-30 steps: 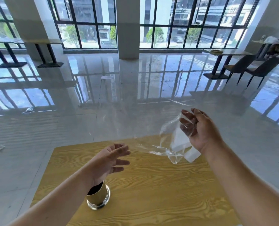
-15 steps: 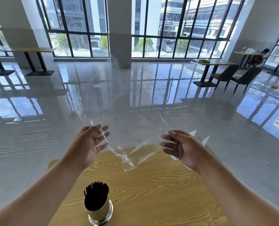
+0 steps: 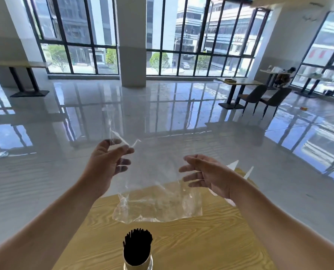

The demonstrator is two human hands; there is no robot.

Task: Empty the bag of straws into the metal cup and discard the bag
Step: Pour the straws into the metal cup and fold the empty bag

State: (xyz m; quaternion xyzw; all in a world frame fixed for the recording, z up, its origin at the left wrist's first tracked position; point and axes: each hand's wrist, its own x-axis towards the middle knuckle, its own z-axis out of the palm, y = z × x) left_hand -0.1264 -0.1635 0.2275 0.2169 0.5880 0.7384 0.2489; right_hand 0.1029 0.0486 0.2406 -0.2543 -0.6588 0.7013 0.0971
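Head camera looks down at two bare hands held up over the far edge of a wooden table [image 3: 201,240]. The left hand [image 3: 107,164] has bent fingers and pinches one top corner of a clear plastic bag [image 3: 158,207] between its thumb and fingers. The right hand [image 3: 211,176] has its fingers only a little bent and holds the other side of the bag. The bag's white end [image 3: 233,165] sticks out behind that hand.

The bag looks empty. It hangs between the two hands, and its bottom dips over the far edge of the table. The black straws [image 3: 138,246] stand in a tight bunch in the metal cup [image 3: 139,267]. The cup sits at the near edge of the table, and the bottom of the picture cuts it off.

One second ago only the right hand had the bag, and the left hand was open above the cup. Half a second ago the bag drooped to a thin point between the hands. Now it is spread out wide and flat. The cup also sits lower in the picture than before.

The white end is too blurry to read any words.
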